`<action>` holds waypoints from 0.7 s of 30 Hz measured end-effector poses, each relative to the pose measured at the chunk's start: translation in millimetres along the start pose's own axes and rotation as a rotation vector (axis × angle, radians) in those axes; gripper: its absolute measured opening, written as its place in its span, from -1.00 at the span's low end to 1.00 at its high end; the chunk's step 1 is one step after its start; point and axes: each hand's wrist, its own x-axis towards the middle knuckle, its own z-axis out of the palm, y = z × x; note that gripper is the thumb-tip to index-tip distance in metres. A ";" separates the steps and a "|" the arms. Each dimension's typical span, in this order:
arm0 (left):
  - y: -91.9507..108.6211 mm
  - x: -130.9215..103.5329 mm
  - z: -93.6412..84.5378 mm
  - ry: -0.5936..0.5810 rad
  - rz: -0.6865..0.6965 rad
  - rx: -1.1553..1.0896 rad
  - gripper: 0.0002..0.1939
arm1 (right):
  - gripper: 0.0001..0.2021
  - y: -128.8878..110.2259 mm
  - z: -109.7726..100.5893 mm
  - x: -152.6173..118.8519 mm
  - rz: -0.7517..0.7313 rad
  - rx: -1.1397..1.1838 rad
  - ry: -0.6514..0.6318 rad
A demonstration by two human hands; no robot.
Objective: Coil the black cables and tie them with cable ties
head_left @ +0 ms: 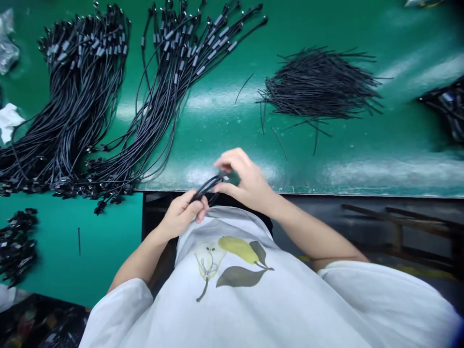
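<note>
A black cable (205, 187), looped into a small coil, is held in front of my shirt at the table's front edge. My left hand (184, 212) is closed around the coil's lower left part, thumb on top. At the coil's upper right end, my right hand (243, 180) has its thumb beneath and its fingers curved above, slightly blurred. A connector of the cable shows between them, but whether the right fingertips grip it is unclear.
On the green table (217, 130), two bundles of long black cables (78, 82) (163, 92) lie at the left. A pile of short black ties (321, 84) is at the right. Coiled cables (17, 246) sit at lower left, a dark bundle (447, 106) at far right.
</note>
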 end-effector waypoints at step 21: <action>-64.0 -20.2 32.4 -0.145 -0.214 0.167 -0.47 | -0.56 -26.2 71.9 -21.7 0.445 1.136 0.095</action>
